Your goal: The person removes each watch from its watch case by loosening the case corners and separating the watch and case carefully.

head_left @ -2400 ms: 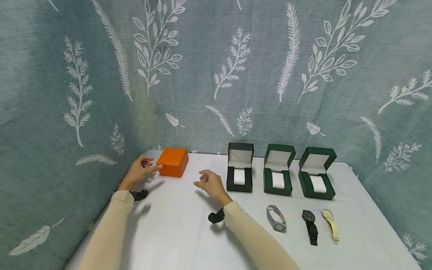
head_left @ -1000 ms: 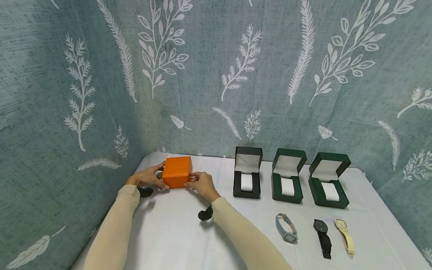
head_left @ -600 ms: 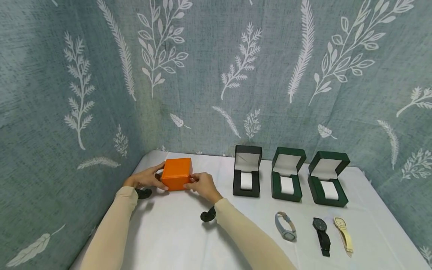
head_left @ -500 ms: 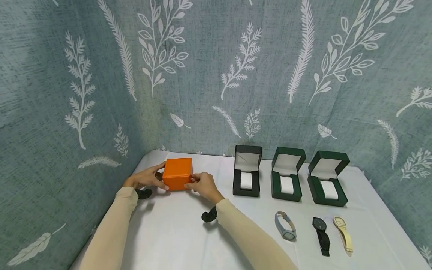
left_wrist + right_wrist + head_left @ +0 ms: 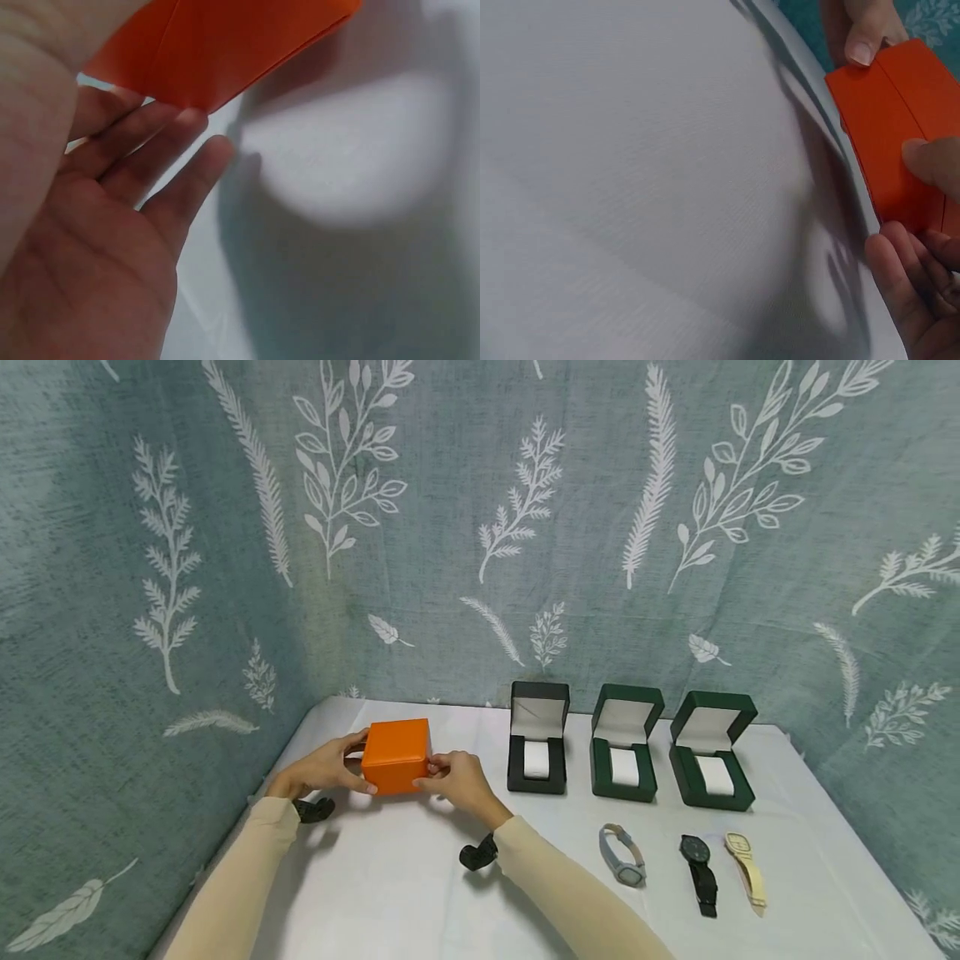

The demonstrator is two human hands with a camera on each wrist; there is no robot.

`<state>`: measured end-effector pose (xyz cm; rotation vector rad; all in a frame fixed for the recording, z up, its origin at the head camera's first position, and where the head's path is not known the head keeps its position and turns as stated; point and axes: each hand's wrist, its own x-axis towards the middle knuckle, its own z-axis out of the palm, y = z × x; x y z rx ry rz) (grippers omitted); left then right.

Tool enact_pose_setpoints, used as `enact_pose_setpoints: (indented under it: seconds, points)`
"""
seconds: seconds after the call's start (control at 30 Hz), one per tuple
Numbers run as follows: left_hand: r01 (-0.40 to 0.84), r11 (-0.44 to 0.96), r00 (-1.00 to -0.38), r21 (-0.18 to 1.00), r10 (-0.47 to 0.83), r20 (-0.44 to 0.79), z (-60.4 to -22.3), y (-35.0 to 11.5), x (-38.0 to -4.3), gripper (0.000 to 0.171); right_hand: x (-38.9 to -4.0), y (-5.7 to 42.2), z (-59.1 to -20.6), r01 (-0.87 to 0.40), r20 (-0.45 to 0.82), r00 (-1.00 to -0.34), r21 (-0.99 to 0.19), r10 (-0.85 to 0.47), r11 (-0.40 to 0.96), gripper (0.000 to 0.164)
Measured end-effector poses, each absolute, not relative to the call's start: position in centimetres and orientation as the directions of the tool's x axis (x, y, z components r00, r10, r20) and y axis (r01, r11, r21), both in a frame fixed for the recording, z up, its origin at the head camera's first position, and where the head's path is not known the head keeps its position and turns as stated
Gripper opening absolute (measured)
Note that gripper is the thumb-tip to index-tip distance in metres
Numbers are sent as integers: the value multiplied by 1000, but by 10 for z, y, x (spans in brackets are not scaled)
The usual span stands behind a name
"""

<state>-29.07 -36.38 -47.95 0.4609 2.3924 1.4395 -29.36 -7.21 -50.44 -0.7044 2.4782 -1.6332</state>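
Note:
A closed orange box (image 5: 396,756) is held between both hands over the left part of the white table. My left hand (image 5: 330,767) grips its left side, thumb at the lower front corner. On the opposite side my right hand (image 5: 457,781) pinches it, and in the right wrist view the right thumb presses the front of the box (image 5: 892,150). The left wrist view shows left fingertips touching the lower edge of the box (image 5: 217,52), with a shadow on the tablecloth below. Whether the box is fully off the table is hard to tell.
To the right stand a black open watch box (image 5: 536,766) and two green open watch boxes (image 5: 624,768), (image 5: 712,777), each with a white cushion. Nearer lie a grey-blue watch (image 5: 624,857), a black watch (image 5: 699,872) and a yellow watch (image 5: 746,868). Patterned curtains (image 5: 450,527) border the table.
Both hands, first apart from the orange box, have closed on its sides. The box has turned to face front and come a little nearer. The watches and the other boxes stay put.

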Motion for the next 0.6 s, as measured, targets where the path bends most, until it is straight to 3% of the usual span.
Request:
enact_pose_setpoints:
  seconds: [0.6]
  points:
    - [181,431,-909,884,417,-17,-486,-313,-254,118,-250,-19,-501,-401,255,-888,-837,-383,372,45]
